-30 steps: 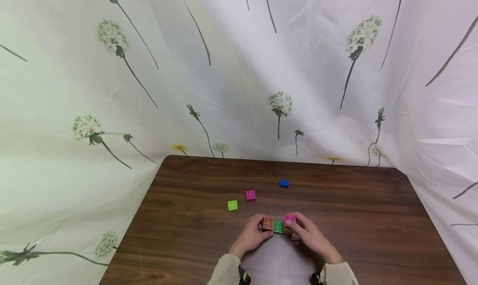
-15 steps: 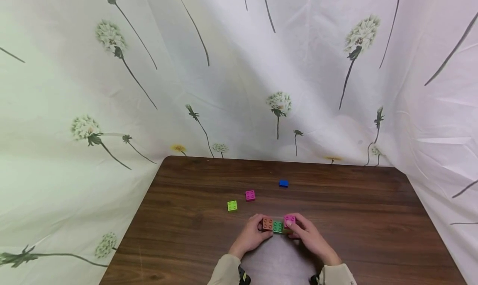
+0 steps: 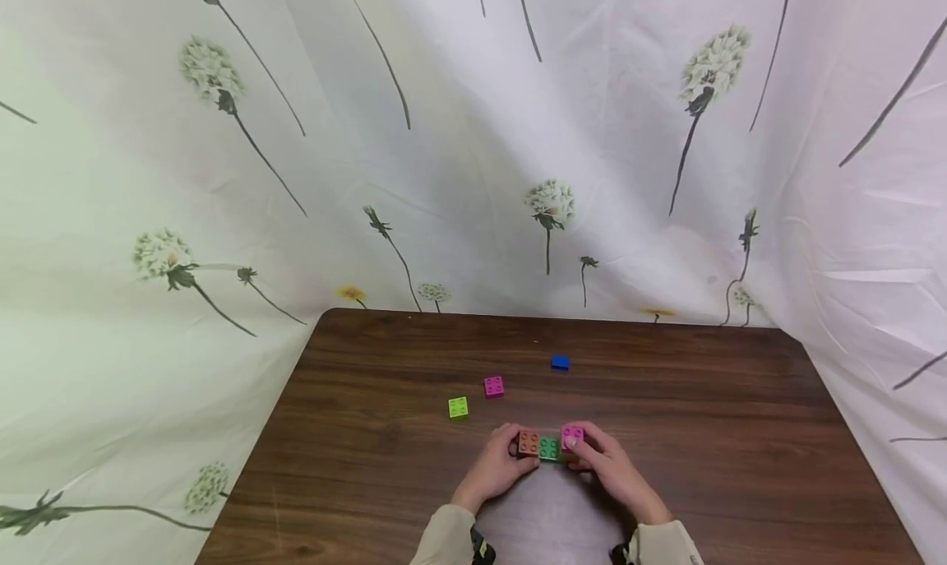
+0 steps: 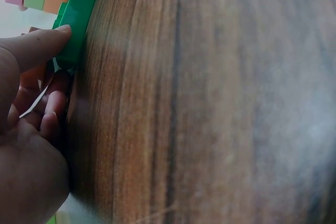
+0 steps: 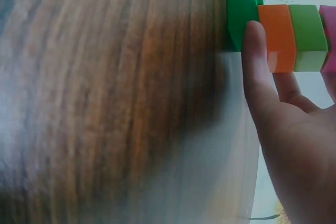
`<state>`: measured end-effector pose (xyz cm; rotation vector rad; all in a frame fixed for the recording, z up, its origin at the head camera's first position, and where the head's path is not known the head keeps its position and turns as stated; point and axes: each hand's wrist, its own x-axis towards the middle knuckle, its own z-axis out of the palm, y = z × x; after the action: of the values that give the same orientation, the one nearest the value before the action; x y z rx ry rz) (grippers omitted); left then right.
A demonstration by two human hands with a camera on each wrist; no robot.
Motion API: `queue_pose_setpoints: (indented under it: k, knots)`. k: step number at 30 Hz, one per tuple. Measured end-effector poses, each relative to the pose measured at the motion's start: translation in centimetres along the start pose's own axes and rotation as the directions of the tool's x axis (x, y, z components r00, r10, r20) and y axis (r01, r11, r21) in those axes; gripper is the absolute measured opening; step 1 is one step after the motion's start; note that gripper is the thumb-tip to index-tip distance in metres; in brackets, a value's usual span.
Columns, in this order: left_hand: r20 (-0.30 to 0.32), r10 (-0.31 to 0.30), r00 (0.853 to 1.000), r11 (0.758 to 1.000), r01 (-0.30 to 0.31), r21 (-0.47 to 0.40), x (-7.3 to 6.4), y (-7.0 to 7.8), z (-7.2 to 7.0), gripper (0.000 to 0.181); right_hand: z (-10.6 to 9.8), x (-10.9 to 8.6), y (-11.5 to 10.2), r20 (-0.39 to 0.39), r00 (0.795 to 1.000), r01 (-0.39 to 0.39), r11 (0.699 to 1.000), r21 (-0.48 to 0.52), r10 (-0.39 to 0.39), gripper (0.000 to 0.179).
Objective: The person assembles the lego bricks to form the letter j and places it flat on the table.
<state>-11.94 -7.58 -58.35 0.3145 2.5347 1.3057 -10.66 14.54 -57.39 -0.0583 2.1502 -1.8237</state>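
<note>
A long green toy building brick (image 3: 548, 448) lies on the table between both hands. On its left end sits an orange brick (image 3: 528, 442). A stack rises from its right end: an orange brick (image 5: 277, 38) at the bottom, a light green brick (image 5: 308, 35) in the middle and a pink brick (image 3: 572, 435) on top. My left hand (image 3: 494, 470) grips the left end, its thumb against the green brick's side in the left wrist view. With thumb and fingers my right hand (image 3: 614, 473) holds the stack's end, one digit touching where green meets orange.
Beyond the hands lie a loose lime brick (image 3: 458, 407), a second pink brick (image 3: 493, 386) and a blue brick (image 3: 560, 363). The dark wooden table (image 3: 355, 466) ends at the back against a white cloth (image 3: 459, 178) printed with dandelions.
</note>
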Motion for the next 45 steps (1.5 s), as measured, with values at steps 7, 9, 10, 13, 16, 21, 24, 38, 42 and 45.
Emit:
queue_pose_setpoints:
  k: [7, 9, 10, 13, 16, 21, 24, 38, 42, 45]
  knots:
    - [-0.007, 0.027, 1.0, 1.0, -0.027, -0.004, 0.08, -0.19, 0.06, 0.035, -0.05, 0.01, -0.14, -0.012, 1.0, -0.01, 1.0, -0.016, 0.01, 0.043]
    - [-0.01, 0.032, 0.999, 0.999, -0.032, -0.004, 0.1, -0.25, 0.08, 0.035, -0.08, 0.03, -0.21, -0.008, 1.0, -0.004, 1.0, -0.011, 0.004, 0.043]
    - [-0.011, 0.034, 0.999, 0.999, -0.034, -0.004, 0.12, -0.3, 0.09, 0.035, -0.11, 0.03, -0.25, -0.006, 1.0, 0.0, 1.0, -0.009, 0.0, 0.043]
    - [-0.008, 0.025, 1.0, 1.0, -0.025, -0.002, 0.13, -0.36, 0.12, 0.036, -0.17, -0.01, -0.35, -0.002, 1.0, 0.002, 1.0, -0.006, -0.002, 0.042]
    - [-0.005, 0.015, 1.0, 1.0, -0.015, 0.001, 0.13, -0.37, 0.14, 0.036, -0.21, -0.05, -0.36, 0.0, 1.0, 0.002, 1.0, -0.006, -0.002, 0.041]
    - [-0.009, 0.011, 1.0, 1.0, -0.011, 0.01, 0.13, -0.28, 0.08, 0.036, -0.18, -0.04, -0.28, 0.002, 1.0, 0.007, 1.0, -0.008, -0.007, 0.041]
    - [-0.008, 0.003, 1.0, 1.0, -0.003, 0.007, 0.13, -0.19, 0.11, 0.035, -0.12, 0.0, -0.21, -0.003, 1.0, 0.006, 1.0, -0.008, -0.006, 0.04]
    - [-0.02, 0.024, 1.0, 1.0, -0.024, 0.008, 0.19, -0.47, 0.36, 0.035, 0.28, 0.08, -0.11, -0.006, 0.999, -0.036, 0.999, 0.016, 0.036, 0.041]
    - [-0.018, 0.02, 1.0, 1.0, -0.02, 0.002, 0.2, -0.48, 0.32, 0.035, 0.35, 0.14, 0.07, -0.009, 0.999, -0.044, 0.999, 0.027, 0.044, 0.04]
    - [-0.012, 0.009, 1.0, 1.0, -0.009, -0.009, 0.27, -0.53, 0.34, 0.035, 0.41, 0.14, 0.15, -0.014, 0.999, -0.041, 0.999, 0.02, 0.041, 0.04]
